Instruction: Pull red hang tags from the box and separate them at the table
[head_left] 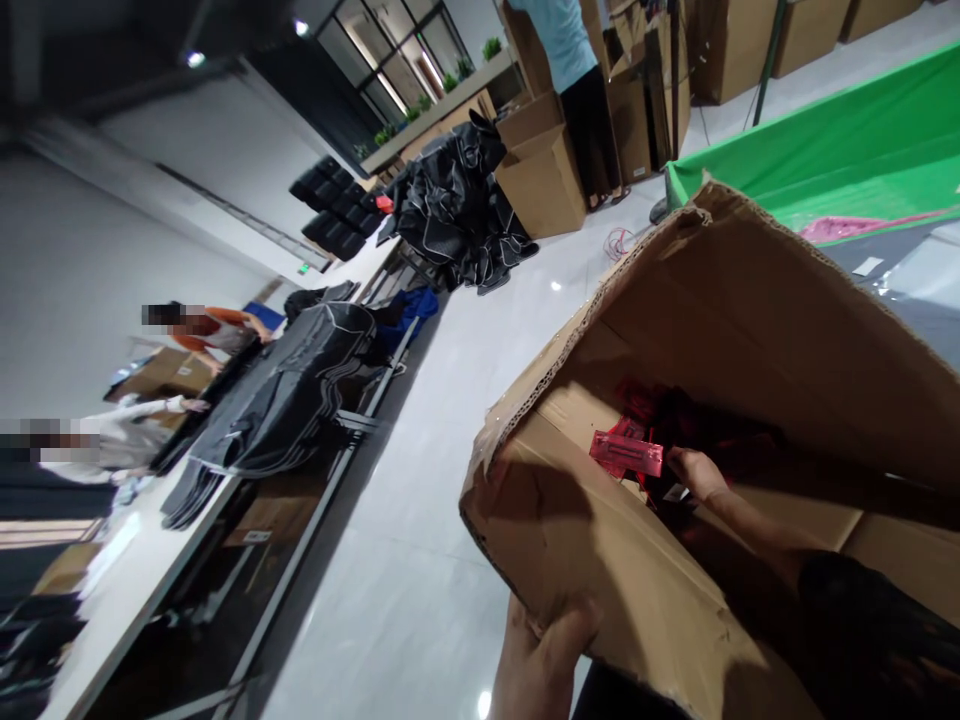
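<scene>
- The left hand (pixel 544 650) grips the near lower edge of a large brown corrugated cardboard box (pixel 600 540); its fingers are curled over the torn rim, pressed against the outer wall.
- The right hand (pixel 697 472) reaches inside the box, its arm in a dark sleeve (pixel 870 620). Its fingers lie against a pink-red translucent plastic packet (pixel 626 452) near the middle of the box; whether they pinch it cannot be told.
- The packet lies on a heap of dark and red goods (pixel 675 415) deep in the box, close to the left inner wall.
- A small white tag (pixel 675 492) shows just beside the right hand; its writing is too small to read.
- A green sheet (pixel 825 150) lies beyond the far edge of the box.
- A long white counter (pixel 112 580) at the left carries black garments (pixel 285 390); two people (pixel 202 330) are at its far side.
- More brown cartons (pixel 544 175) and a pile of black fabric (pixel 457 205) sit on the pale floor, with a person in a light blue top (pixel 562 40) standing among them.
- No brand or label can be read anywhere.
</scene>
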